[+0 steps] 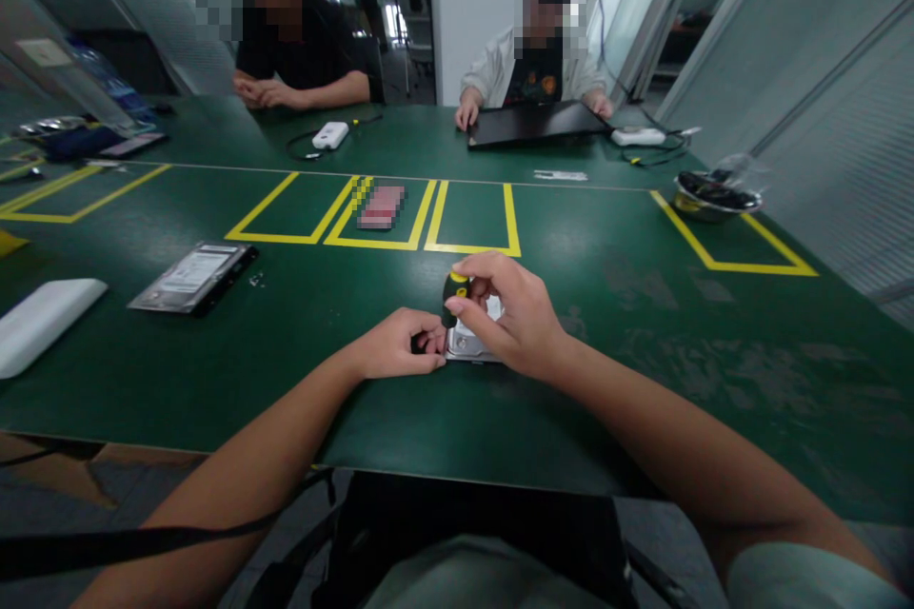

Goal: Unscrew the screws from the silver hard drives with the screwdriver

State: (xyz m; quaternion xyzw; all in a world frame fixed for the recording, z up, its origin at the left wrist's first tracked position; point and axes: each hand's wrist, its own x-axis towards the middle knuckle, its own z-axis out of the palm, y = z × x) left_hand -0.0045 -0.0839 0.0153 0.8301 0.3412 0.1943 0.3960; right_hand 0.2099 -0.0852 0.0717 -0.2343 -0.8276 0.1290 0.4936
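Observation:
A silver hard drive (pixel 467 345) lies flat on the green table near its front edge, mostly covered by my hands. My right hand (pixel 518 314) grips a short screwdriver (pixel 455 295) with a dark green and yellow handle, held upright over the drive's left side. The screwdriver's tip is hidden. With its fingers curled, my left hand (pixel 404 343) holds the drive's left edge against the table. Farther left lies a second hard drive (pixel 192 274) with a white label, and small bits (pixel 256 280), perhaps screws, are scattered beside it.
A white case (pixel 47 324) lies at the left. Yellow tape frames (pixel 471 247) mark the green table (pixel 400 438); a pixelated red item sits in one. At the right stands a bowl of dark parts (pixel 718 195). Across the table, one person holds a black panel (pixel 535 124); another sits with hands together.

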